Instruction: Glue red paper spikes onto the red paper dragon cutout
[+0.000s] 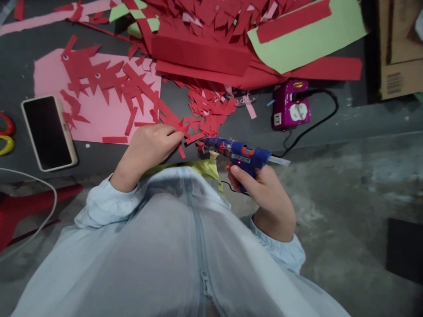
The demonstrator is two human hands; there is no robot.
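Observation:
My right hand [264, 185] is wrapped round the grip of a blue hot glue gun [256, 155]. A glue stick [279, 161] juts from its back end, a small red light glows on its side, and its nozzle points left. Close to the nozzle, my left hand [155, 143] has its fingers pinched on a small red paper strip [194, 138]. Loose red paper scraps [211, 108] lie just beyond both hands. Left of them, a pink sheet [48, 72] bears red paper fish shapes [79, 66] with stick-on eyes.
A phone [49, 132] and scissors [5, 132] lie at the left. Folded red paper [201, 55] and a green sheet [307, 39] sit at the back. A purple power adapter [291, 105] with a black cable stands right, near a cardboard box [401, 48]. A red stool [29, 211] is below left.

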